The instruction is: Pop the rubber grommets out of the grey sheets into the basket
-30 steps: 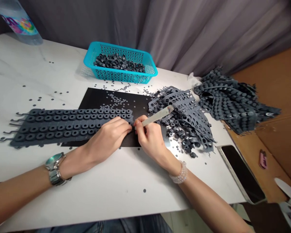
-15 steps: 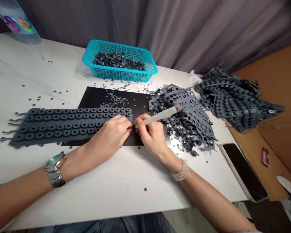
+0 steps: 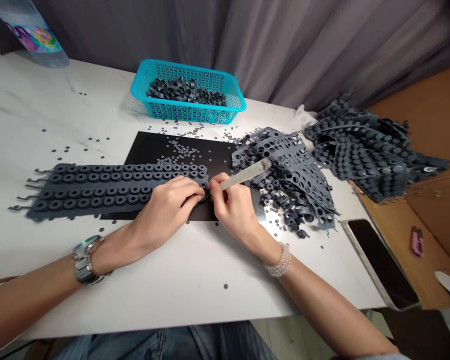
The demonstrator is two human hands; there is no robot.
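A grey rubber sheet (image 3: pixel 93 185) with rows of moulded rings lies flat, its right end over a black mat (image 3: pixel 135 150). My left hand (image 3: pixel 170 202) is closed on the sheet's right end, thumb and fingers pinched at its edge. Just to the right, my right hand (image 3: pixel 232 200) is wrapped round a pale flat stick-like tool (image 3: pixel 247 173), whose broad end points up and to the right. The tool's working tip is hidden by my fingers, close to the sheet's edge. My fingertips nearly meet.
A blue basket (image 3: pixel 187 110) of loose dark rings stands behind the mat. Punched sheets (image 3: pixel 288 155) and loose rings (image 3: pixel 294 210) lie right, beyond them more ringed sheets (image 3: pixel 363 145). A phone (image 3: pixel 382 262) rests at the right edge; a bottle (image 3: pixel 41 37) stands back left. Small discs are scattered about.
The view has shifted slightly, so the table things sit a little further right. The pale tool has tilted slightly, its broad end lying nearer. Both hands keep their hold at the sheet's edge.
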